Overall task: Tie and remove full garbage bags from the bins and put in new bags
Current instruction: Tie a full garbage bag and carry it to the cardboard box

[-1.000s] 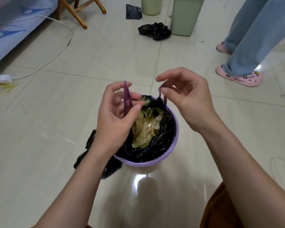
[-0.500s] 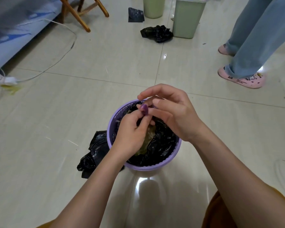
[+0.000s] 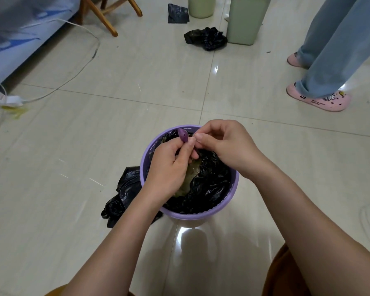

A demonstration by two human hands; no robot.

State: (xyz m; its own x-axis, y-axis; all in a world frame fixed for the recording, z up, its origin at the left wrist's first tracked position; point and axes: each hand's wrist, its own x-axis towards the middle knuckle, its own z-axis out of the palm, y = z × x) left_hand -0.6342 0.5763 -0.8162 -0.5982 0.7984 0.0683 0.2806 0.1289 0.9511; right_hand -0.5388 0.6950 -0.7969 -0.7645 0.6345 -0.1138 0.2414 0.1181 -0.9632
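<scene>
A round purple bin (image 3: 203, 215) stands on the tiled floor in front of me, lined with a black garbage bag (image 3: 209, 184) holding yellowish waste. My left hand (image 3: 169, 169) pinches a purple drawstring loop (image 3: 182, 135) of the bag over the bin's far rim. My right hand (image 3: 226, 144) is right beside it, fingers curled, pinching the other drawstring end against the left thumb. A crumpled black bag (image 3: 124, 193) lies on the floor against the bin's left side.
Two green bins (image 3: 244, 20) stand at the back, with a crumpled black bag (image 3: 207, 38) and a folded black bag (image 3: 177, 13) near them. A person in jeans and pink slippers (image 3: 318, 99) stands at right. A bed, cable and wooden chair legs (image 3: 107, 20) are at left.
My hands held the two purple drawstrings apart and raised; they came down together over the bin and now pinch the strings at one spot.
</scene>
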